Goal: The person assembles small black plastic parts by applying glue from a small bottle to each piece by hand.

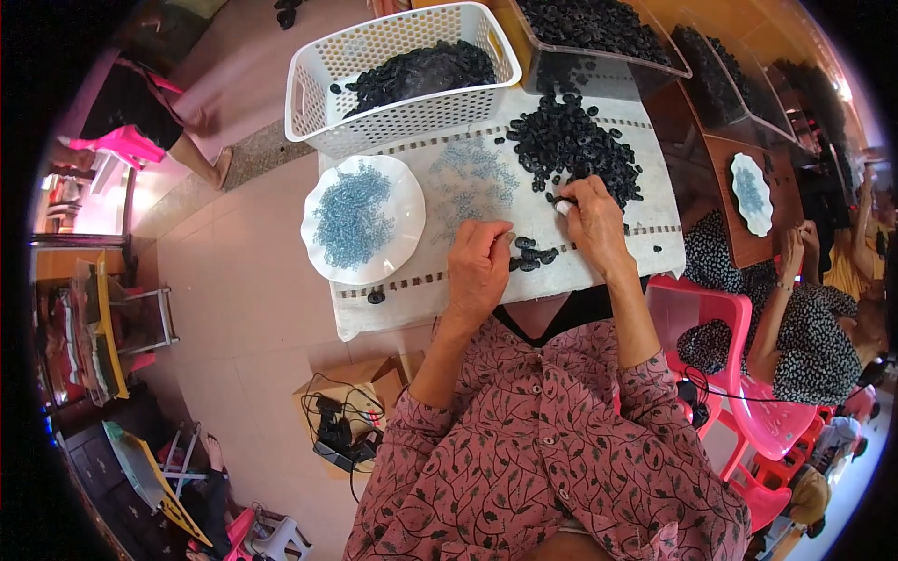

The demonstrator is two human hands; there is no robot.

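Note:
My left hand [479, 269] rests at the near side of the cloth-covered table, thumb and forefinger pinched together; what they hold, if anything, is too small to tell. Beside its fingertips lies a small group of black ring-like parts [533, 256]. My right hand [596, 227] is closed in a pinch at the near edge of a large heap of black parts [572, 140], with one small black part at its fingertips. Something white wraps or sits by one fingertip. Tiny clear bluish pieces [468, 182] are spread over the cloth beyond my left hand.
A white scalloped plate [412, 201] of bluish pieces stands at left. Behind are a white perforated basket [402, 110] and a clear bin [599, 64], both holding black parts. At right, another person works by a brown table [748, 245]. A cardboard box with cables [341, 425] sits on the floor.

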